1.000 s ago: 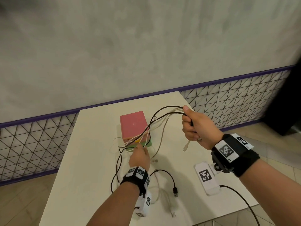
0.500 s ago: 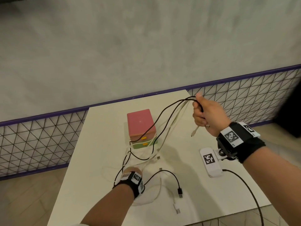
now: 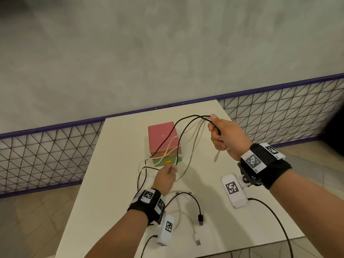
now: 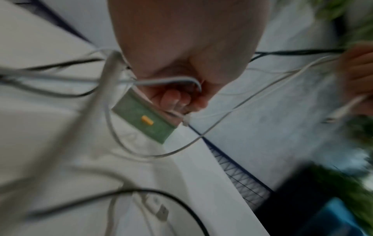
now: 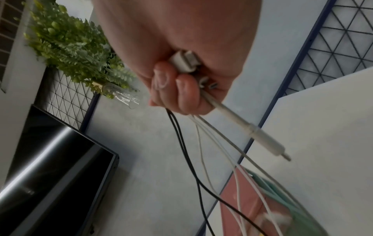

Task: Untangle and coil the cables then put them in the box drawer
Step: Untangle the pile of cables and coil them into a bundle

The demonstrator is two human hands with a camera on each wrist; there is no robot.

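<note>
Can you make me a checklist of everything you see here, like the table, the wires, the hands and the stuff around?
Surface: white table, wires spread on it.
Job's things: pink and green box, drawers closed; tangled black and white cables.
Clutter: nothing seen.
Grippers: right hand grips a raised bundle of cables; left hand pinches a white cable near the box.
Cables: loose plug ends, black USB plug, white plug, lie on the table.
Surroundings: grey wall, wire mesh panel, green plant, dark screen.

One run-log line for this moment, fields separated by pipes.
stage: untangling | right hand: raised, grips cable bundle | left hand: pinches white cable near drawer box | drawers closed | cables uncoiled
</note>
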